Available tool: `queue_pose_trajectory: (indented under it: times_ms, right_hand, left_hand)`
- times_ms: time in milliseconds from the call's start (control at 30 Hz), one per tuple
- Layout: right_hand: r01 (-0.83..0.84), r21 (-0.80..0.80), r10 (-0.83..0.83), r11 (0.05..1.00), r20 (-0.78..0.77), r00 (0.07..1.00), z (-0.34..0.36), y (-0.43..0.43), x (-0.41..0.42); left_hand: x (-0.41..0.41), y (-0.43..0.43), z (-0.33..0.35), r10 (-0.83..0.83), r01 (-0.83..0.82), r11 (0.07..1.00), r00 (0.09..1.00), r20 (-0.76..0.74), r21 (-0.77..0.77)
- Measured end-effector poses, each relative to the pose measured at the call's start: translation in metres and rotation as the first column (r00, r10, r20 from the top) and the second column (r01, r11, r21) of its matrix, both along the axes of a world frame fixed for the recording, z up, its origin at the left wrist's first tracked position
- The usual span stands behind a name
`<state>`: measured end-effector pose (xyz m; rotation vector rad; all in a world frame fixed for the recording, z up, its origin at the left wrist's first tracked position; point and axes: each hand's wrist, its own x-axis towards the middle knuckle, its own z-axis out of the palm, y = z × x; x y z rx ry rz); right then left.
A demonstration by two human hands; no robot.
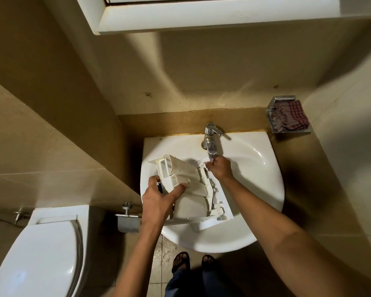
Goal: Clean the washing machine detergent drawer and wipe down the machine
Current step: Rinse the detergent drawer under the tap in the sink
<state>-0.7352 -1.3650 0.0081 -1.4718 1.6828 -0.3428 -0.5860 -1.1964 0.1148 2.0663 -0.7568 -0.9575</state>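
Observation:
A cream plastic detergent drawer lies upside down and tilted across the white wash basin. My left hand grips its left side, thumb pressed on the moulded underside, with a small dark blue object tucked under the fingers. My right hand is curled at the drawer's far corner, right below the spout of the metal tap. What its fingers pinch is hidden. No water stream is visible.
A checked cloth sits in a metal dish on the ledge at the right. A toilet with shut lid stands at the lower left, a metal paper holder beside the basin. A white cabinet hangs overhead.

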Motion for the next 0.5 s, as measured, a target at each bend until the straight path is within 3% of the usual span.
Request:
queue_pose_trajectory:
  times_ms: [100, 233, 333, 500]
  right_hand:
    - [-0.003, 0.119, 0.003, 0.993, 0.005, 1.000, 0.002, -0.006, -0.002]
    - [0.094, 0.254, -0.113, 0.962, 0.060, 0.992, 0.001, -0.012, -0.005]
    - [0.031, 0.143, -0.032, 0.989, -0.001, 1.000, -0.003, -0.011, -0.007]
    - [-0.056, -0.179, 0.060, 0.982, 0.017, 0.998, -0.023, 0.007, -0.009]
  left_hand:
    - [-0.002, -0.002, 0.003, -0.014, 0.014, 1.000, 0.999, 0.033, 0.004]
    - [-0.004, -0.001, 0.004, -0.016, 0.016, 1.000, 0.999, 0.049, -0.007]
    - [-0.005, -0.001, 0.004, -0.019, 0.020, 1.000, 0.998, 0.052, -0.009]
    - [-0.006, 0.000, 0.006, -0.003, 0.004, 1.000, 0.999, 0.053, -0.024]
